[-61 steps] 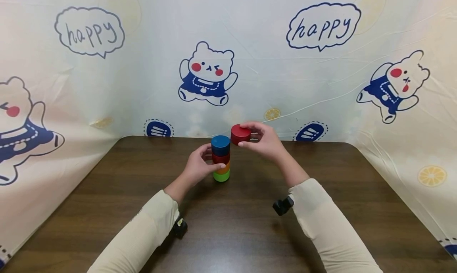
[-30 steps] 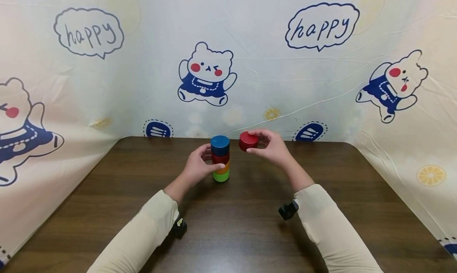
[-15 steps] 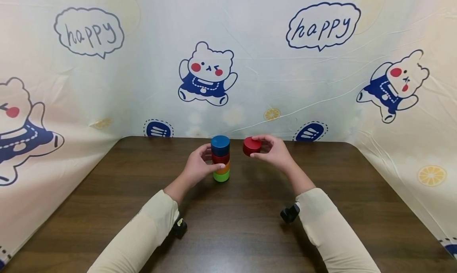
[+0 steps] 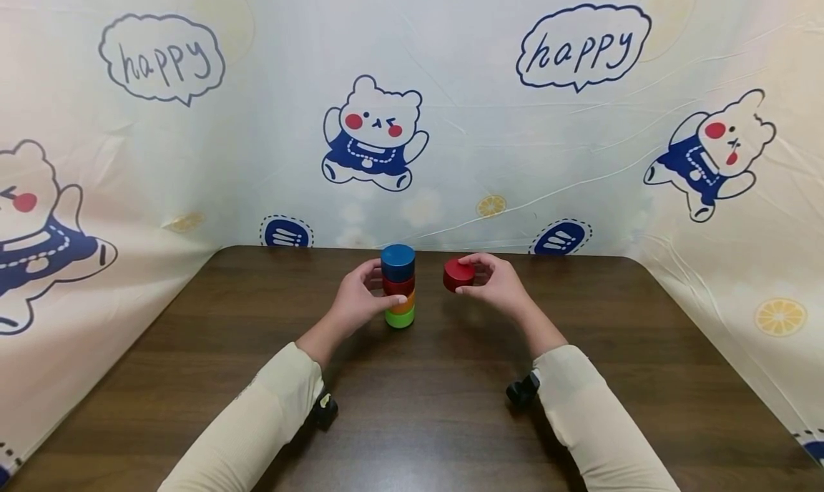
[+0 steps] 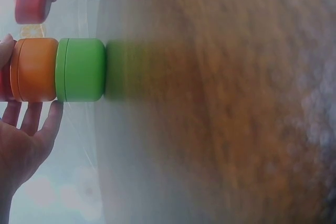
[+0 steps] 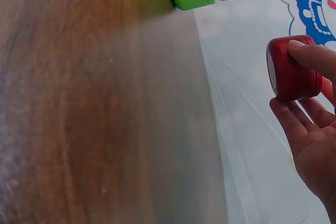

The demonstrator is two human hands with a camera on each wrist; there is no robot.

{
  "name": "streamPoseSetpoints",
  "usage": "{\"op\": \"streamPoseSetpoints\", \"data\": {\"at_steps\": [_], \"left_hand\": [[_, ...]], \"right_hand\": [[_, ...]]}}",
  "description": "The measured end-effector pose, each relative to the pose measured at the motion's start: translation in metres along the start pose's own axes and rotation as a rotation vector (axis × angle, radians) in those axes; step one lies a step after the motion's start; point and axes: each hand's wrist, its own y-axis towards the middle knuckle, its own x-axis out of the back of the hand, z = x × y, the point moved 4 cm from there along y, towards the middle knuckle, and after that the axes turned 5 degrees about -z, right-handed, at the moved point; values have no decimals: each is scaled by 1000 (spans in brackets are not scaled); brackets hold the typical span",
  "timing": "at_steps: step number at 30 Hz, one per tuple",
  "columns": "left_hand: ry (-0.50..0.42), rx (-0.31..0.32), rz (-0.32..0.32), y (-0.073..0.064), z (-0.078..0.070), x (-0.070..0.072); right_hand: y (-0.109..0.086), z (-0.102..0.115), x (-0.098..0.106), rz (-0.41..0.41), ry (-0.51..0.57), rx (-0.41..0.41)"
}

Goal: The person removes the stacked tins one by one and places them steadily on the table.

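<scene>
Several small round lidded tins stand stacked upright on the table. The blue tin is on top, then a red tin, an orange tin and, lowest, a green tin. My left hand grips the stack around its middle, thumb in front and fingers behind, partly hiding the red and orange tins. To the right of the stack, my right hand holds another red tin between thumb and fingers. The right wrist view shows this tin raised off the wooden surface.
The brown wooden table reaches back to a pale printed cloth with bears and "happy" bubbles. Cloth also hangs along both sides. A small black camera sits at the left cuff, another black camera at the right.
My right hand has carried its red tin away from beside the top of the stack, to the right and down. The left hand and the stack have stayed where they were.
</scene>
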Motion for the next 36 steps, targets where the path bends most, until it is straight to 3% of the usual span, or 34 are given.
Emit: {"op": "streamPoseSetpoints", "data": {"at_steps": [16,26,36], "left_hand": [[1,8,3,-2,-3,0],[-5,4,2,-1,-2,0],[0,9,3,-1,-3,1]], "right_hand": [[-1,-25,-5,28,-46,-49],[1,-35,-7,39,4,-100],[3,-42,-9,88,-25,-127]]}}
